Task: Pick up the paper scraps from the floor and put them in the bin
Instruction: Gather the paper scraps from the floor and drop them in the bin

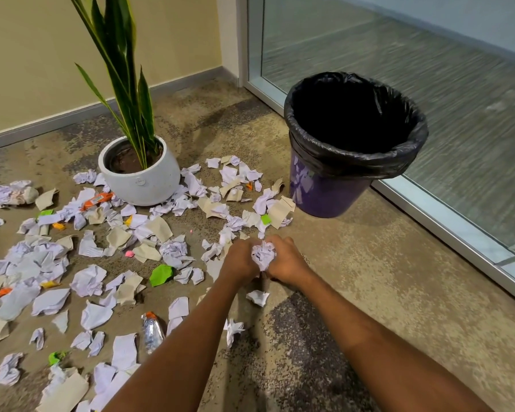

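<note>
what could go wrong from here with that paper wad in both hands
1. The crumpled white paper wad bulges out between the left hand and right hand, so bits could drop before reaching the purple plastic bin with black liner.
2. Many paper scraps lie against the round white plant pot, and grabbing them could bump it.

The scraps [88, 281] are crumpled matt paper: white lined sheets and tan card. The bin [327, 197] is smooth, glossy purple plastic, and its liner [354, 162] is thin, wrinkled black plastic with a dull sheen. The pot [143, 188] looks matt white and faintly grainy. The floor [369, 263] looks like rough, speckled carpet. One wrapper [151, 333] is shiny, crinkled foil.
</note>
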Action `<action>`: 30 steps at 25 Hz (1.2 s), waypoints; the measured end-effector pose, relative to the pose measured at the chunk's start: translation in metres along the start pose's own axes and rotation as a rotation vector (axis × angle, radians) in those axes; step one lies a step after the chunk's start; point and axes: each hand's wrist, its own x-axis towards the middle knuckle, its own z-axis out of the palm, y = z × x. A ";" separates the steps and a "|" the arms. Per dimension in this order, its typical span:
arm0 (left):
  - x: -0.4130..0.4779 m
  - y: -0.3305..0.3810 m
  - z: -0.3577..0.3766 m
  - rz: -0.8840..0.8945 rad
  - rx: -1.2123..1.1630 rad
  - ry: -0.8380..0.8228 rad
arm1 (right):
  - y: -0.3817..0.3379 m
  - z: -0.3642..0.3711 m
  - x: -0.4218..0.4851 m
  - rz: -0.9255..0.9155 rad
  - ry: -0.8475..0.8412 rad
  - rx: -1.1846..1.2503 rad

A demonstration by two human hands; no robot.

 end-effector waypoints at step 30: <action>0.017 0.241 -0.146 0.195 -0.755 0.014 | -0.143 -0.250 -0.030 -0.172 0.289 1.045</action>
